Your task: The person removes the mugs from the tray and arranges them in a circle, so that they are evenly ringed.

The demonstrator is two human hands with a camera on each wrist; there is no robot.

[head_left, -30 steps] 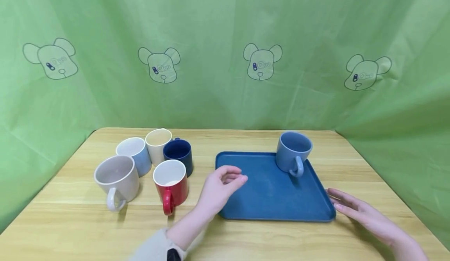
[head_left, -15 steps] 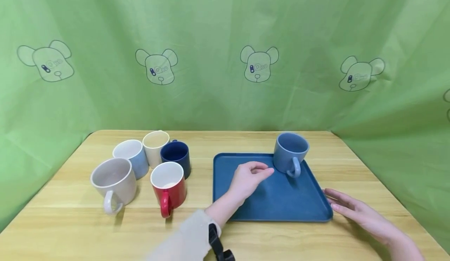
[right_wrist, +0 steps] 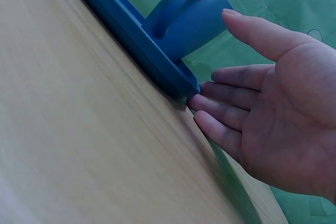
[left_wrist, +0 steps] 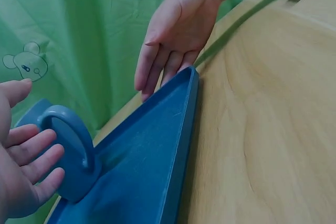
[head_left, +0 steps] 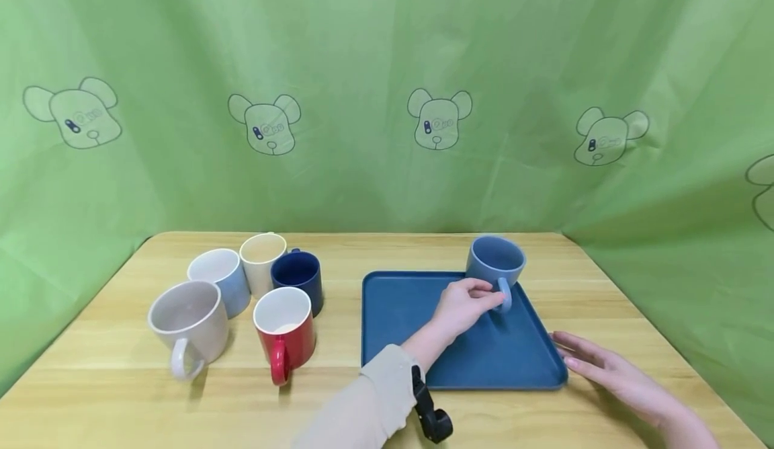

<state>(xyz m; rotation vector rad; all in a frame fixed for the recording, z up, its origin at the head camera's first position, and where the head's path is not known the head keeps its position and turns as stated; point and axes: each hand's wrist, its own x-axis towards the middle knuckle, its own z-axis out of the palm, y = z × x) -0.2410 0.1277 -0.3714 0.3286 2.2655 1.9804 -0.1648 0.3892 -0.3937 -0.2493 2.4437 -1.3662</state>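
A blue mug (head_left: 492,273) stands upright at the far right corner of a blue rectangular tray (head_left: 411,298), its handle facing the front. My left hand (head_left: 461,308) is over the tray beside that handle. In the left wrist view the left hand (left_wrist: 23,169) has its thumb apart from its fingers, and the fingers lie close to the mug (left_wrist: 79,174); contact is unclear. At the tray's right edge, near the front corner, is my right hand (head_left: 611,372). The right wrist view shows the right hand (right_wrist: 278,108) with extended fingers, fingertips at the tray corner.
On the left of the wooden table (head_left: 151,409) stand several mugs: a red mug (head_left: 296,341), a grey mug (head_left: 208,331), a light blue mug (head_left: 234,291), a cream mug (head_left: 259,275) and a dark blue mug (head_left: 311,291). Green cloth (head_left: 363,187) surrounds the table.
My left hand has moved right across the tray, from its left edge to the blue mug's handle. My right hand stays at the tray's right edge. The head view has shifted slightly.
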